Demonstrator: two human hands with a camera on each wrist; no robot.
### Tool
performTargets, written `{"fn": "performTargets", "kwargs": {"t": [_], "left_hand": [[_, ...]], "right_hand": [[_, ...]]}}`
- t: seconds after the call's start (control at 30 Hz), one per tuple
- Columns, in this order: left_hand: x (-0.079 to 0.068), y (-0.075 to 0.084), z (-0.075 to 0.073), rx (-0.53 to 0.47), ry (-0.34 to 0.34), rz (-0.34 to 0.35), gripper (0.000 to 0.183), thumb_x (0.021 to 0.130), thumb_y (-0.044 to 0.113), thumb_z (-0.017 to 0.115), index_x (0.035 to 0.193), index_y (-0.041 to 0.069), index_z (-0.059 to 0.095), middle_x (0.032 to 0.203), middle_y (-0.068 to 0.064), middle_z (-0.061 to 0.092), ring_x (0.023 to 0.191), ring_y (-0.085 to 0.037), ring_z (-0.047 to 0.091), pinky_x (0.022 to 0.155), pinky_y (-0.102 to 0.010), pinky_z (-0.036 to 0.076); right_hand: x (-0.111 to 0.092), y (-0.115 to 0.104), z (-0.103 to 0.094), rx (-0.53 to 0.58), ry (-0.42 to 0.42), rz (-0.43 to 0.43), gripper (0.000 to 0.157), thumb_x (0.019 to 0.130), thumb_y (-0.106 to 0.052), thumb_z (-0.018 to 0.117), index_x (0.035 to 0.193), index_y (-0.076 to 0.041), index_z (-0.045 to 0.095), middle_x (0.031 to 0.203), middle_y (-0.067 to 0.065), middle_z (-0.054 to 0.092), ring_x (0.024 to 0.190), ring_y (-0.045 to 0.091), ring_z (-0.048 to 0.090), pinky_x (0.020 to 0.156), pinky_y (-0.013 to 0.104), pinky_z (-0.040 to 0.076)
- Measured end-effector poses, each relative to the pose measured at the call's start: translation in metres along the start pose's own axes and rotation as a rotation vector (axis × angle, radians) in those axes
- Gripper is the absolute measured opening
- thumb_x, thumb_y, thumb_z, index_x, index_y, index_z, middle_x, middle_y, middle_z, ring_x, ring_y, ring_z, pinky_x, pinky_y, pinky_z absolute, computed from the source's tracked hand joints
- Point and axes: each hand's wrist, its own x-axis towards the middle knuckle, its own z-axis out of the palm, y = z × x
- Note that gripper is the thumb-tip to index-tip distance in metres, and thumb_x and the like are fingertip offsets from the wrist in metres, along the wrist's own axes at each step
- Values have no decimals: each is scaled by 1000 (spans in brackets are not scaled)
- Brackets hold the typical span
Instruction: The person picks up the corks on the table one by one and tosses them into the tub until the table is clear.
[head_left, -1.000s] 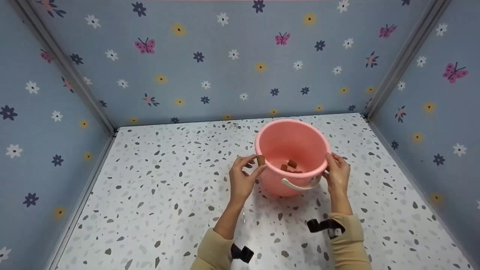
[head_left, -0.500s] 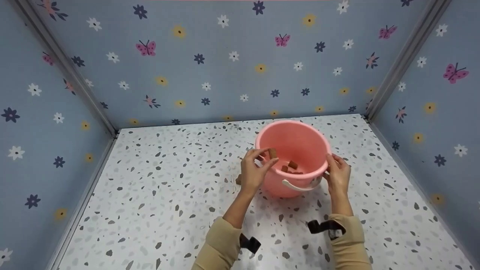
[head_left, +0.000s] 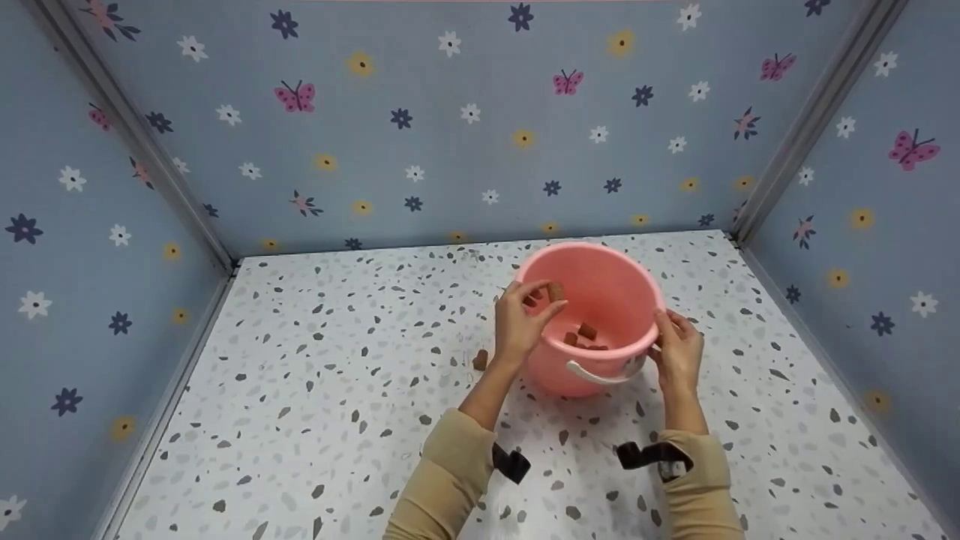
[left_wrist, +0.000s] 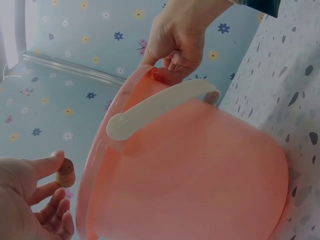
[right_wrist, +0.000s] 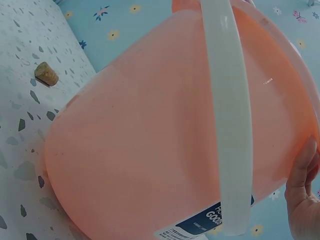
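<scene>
My left hand (head_left: 520,322) pinches a brown cork (left_wrist: 65,173) between thumb and forefinger, above the rim of a pink bucket (head_left: 574,377). The other fingers of that hand are loosely bent. My right hand (head_left: 679,349) grips the bucket's right rim, the thumb outside, as the right wrist view shows. Inside the bucket lie several more corks (head_left: 587,331). One loose cork (right_wrist: 46,74) lies on the speckled tabletop to the left of the bucket. The white handle (head_left: 596,373) hangs down over the near side of the bucket.
The white speckled table (head_left: 315,390) meets a blue flowered back panel (head_left: 480,135), with similar panels on the left and right. A label (right_wrist: 200,222) is stuck on the bucket's outside. Black straps with small cameras (head_left: 512,462) sit at both wrists.
My left hand has carried the cork from the bucket's left rim to the right and up, over the opening. The loose cork on the table has come into view. My right hand stays at the rim.
</scene>
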Motion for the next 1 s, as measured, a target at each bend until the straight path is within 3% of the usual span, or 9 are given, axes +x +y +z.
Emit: {"fn": "performTargets", "kwargs": {"t": [0.2,0.43,0.5,0.67,0.73,1.0], "left_hand": [[7,1,3,54,-24,5,35,71,21,76,99,3,67,82,-6,57,76,-17,54,68,-21,45],[12,3,1,87,-57,-3,43,71,25,76,104,0,65,83,-10,57,77,-22,54,69,-30,47],[13,3,0,83,-58,0,45,71,25,76,105,-1,64,84,-12,57,78,-25,54,70,-32,47],[13,4,-4,40,-44,6,42,73,23,75,104,-3,63,84,-14,57,80,-28,55,73,-36,47],[13,3,-5,18,-35,7,40,74,22,74,103,-3,63,84,-14,57,79,-29,55,74,-37,47],[11,-3,-13,-3,31,50,28,77,14,71,98,-4,64,81,-17,58,75,-28,55,67,-33,47]], "right_hand": [[2,1,-1,14,3,9,32,87,-16,59,114,0,49,93,8,63,69,13,62,55,22,50],[0,0,0,-4,3,-5,36,86,-18,61,114,1,50,90,6,64,72,15,63,55,21,50],[10,8,-4,-13,-2,-13,43,85,-20,63,118,3,48,94,9,63,76,17,63,57,23,50],[67,54,-29,28,-24,-31,50,78,-30,70,118,-4,53,102,10,63,83,21,64,60,32,53],[77,62,-36,68,-51,-15,47,80,-28,68,118,-6,53,105,11,63,84,22,64,61,33,53],[99,80,-42,8,-33,4,55,76,-37,70,122,-13,52,109,6,62,89,20,63,66,34,52]]}}
